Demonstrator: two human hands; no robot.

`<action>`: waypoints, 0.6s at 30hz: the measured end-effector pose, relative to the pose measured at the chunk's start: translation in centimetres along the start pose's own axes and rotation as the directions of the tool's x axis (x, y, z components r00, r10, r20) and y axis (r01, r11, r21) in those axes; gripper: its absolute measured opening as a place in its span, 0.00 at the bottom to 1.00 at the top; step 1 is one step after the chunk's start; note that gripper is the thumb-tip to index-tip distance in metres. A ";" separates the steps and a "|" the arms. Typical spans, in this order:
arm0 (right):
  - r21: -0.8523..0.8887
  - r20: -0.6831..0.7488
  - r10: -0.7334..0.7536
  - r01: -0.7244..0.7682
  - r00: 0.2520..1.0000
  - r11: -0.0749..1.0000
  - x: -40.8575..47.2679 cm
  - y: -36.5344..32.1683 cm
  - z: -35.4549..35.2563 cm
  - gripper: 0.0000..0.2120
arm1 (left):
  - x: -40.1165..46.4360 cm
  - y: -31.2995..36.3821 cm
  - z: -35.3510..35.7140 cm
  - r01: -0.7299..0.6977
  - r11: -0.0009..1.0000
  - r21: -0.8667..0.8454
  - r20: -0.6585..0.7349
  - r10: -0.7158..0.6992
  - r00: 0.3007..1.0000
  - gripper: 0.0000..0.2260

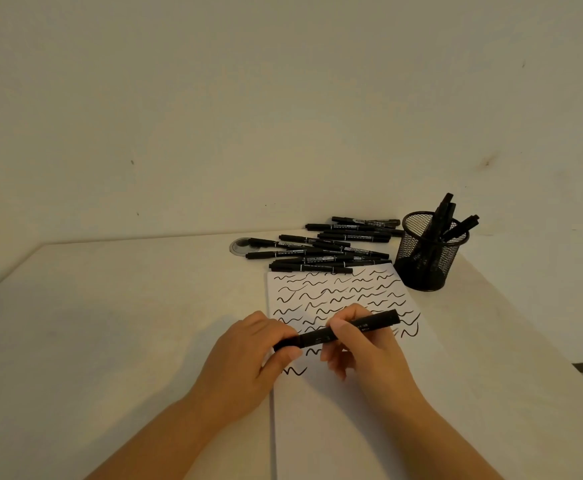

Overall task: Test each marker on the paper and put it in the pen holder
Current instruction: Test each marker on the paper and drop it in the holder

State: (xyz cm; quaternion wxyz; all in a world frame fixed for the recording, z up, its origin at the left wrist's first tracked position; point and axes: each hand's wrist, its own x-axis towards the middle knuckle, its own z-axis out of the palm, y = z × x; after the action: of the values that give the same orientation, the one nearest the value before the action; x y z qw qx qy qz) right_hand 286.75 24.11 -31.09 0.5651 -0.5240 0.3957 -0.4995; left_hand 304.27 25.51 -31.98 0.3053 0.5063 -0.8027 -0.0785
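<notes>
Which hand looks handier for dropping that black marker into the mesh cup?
The right hand, probably. It grips the black marker mid-barrel, and the black mesh pen holder stands on its side of the scribbled white paper. The left hand only pinches the marker's far end.

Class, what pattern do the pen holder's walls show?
Black wire mesh on the pen holder, clearest in the head view.

You sit at what looks like an office desk [110, 306], pale-topped with a round cable grommet [243, 244], pushed into a corner of bare off-white walls [214, 98].
</notes>
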 end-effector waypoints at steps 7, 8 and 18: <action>-0.012 0.024 -0.026 0.026 0.999 1.000 -0.1 -0.1 0.2 0.08 | -0.1 0.8 -0.2 -0.033 0.999 0.038 -0.087 0.036 0.996 0.14; 0.004 0.025 -0.019 0.019 0.999 1.000 -0.1 -0.1 0.1 0.09 | -0.1 1.0 -0.2 -0.037 0.998 0.050 -0.091 0.042 0.995 0.14; 0.040 0.134 -0.093 0.089 0.987 0.995 -0.3 0.0 0.2 0.08 | -0.2 0.8 -0.3 0.087 0.966 -0.244 0.062 -0.074 0.995 0.14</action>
State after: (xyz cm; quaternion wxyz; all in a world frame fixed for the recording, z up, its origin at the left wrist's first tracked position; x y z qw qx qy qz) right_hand 286.90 24.43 -31.05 0.5760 -0.5647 0.3237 -0.4946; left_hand 303.90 26.13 -31.47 0.3412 0.4943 -0.7732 -0.2034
